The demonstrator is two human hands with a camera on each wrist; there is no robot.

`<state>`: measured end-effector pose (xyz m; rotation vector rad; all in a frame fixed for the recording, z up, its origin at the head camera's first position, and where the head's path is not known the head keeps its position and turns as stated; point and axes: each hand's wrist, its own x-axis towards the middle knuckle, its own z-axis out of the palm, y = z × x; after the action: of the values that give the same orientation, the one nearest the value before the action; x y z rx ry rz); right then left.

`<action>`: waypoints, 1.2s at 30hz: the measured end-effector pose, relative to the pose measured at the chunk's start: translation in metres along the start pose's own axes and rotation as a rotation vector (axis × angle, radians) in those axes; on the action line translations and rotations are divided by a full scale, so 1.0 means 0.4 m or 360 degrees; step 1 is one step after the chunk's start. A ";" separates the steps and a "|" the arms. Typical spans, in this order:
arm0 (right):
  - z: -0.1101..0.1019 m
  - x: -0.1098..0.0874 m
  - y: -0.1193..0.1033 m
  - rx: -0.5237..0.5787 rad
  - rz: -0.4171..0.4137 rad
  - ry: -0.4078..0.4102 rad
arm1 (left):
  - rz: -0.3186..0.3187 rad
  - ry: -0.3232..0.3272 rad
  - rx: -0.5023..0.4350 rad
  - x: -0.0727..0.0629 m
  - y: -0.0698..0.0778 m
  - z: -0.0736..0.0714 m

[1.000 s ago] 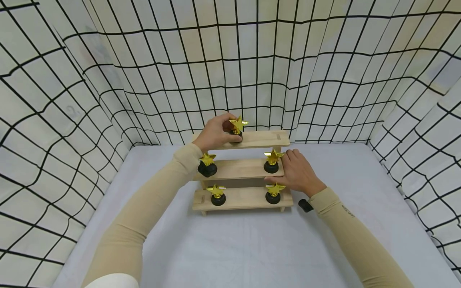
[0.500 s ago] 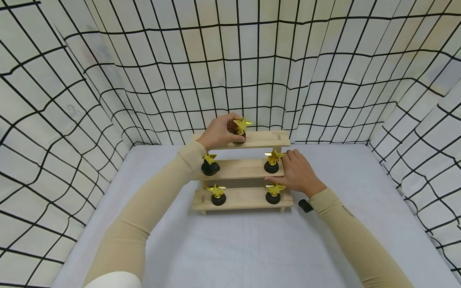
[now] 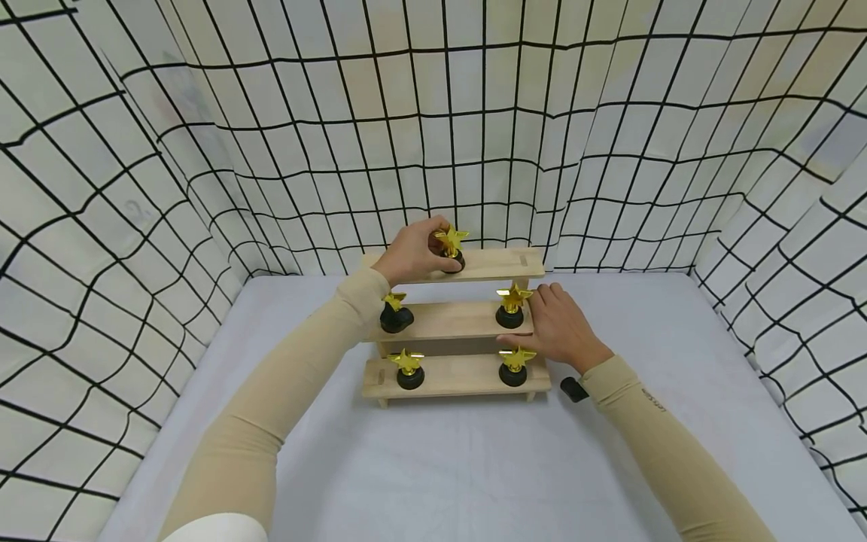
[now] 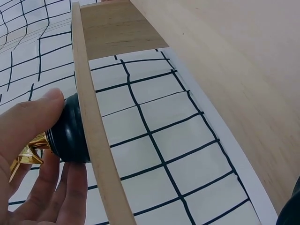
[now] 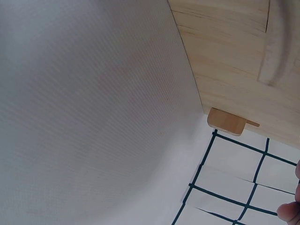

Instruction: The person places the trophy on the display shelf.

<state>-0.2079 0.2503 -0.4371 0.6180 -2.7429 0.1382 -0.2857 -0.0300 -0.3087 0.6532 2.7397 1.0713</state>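
My left hand (image 3: 415, 250) pinches a gold star trophy (image 3: 451, 241) by its round black base at the middle of the top tier of a wooden three-tier shelf (image 3: 455, 320). In the left wrist view, the black base (image 4: 70, 131) meets the board's edge, and the gold star lies partly behind the fingers. My right hand (image 3: 565, 325) grips the shelf's right end at the middle tier, thumb in front. Only a few fingertips (image 5: 290, 211) show in the right wrist view. Beside that thumb stands another star trophy (image 3: 512, 305) on the middle tier.
A third trophy (image 3: 396, 315) stands at the middle tier's left end, partly behind my left wrist. The bottom tier holds a left trophy (image 3: 409, 369) and a right trophy (image 3: 515, 366). A small black object (image 3: 574, 389) lies on the white table (image 3: 454, 467). Black-gridded white sheets (image 3: 474, 128) surround it.
My left hand has shifted slightly to the right along the top tier with the trophy, then a touch back left. The right hand stays on the shelf's end.
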 end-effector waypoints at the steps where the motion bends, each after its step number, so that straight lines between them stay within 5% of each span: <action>1: 0.000 0.001 -0.001 0.0000 0.0001 -0.0005 | -0.0003 -0.0005 0.0001 -0.001 -0.001 -0.001; 12: 0.001 0.008 0.006 -0.0018 0.0009 -0.0028 | 0.0054 0.0067 -0.0240 -0.029 -0.026 -0.028; 19: -0.001 0.010 0.018 0.0030 -0.0005 -0.0043 | 0.0048 0.0208 -0.0178 -0.062 -0.055 -0.081; 31: -0.044 0.013 0.023 0.0216 0.0101 -0.0323 | -0.0060 0.0648 -0.0187 -0.192 -0.206 -0.122; 36: -0.066 0.009 0.055 0.0325 0.0156 -0.0382 | -0.0150 0.0747 -0.0145 -0.260 -0.278 -0.125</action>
<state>-0.2130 0.2730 -0.4115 0.5861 -3.0178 0.3958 -0.2443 -0.1791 -0.3504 0.2807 3.0351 1.4760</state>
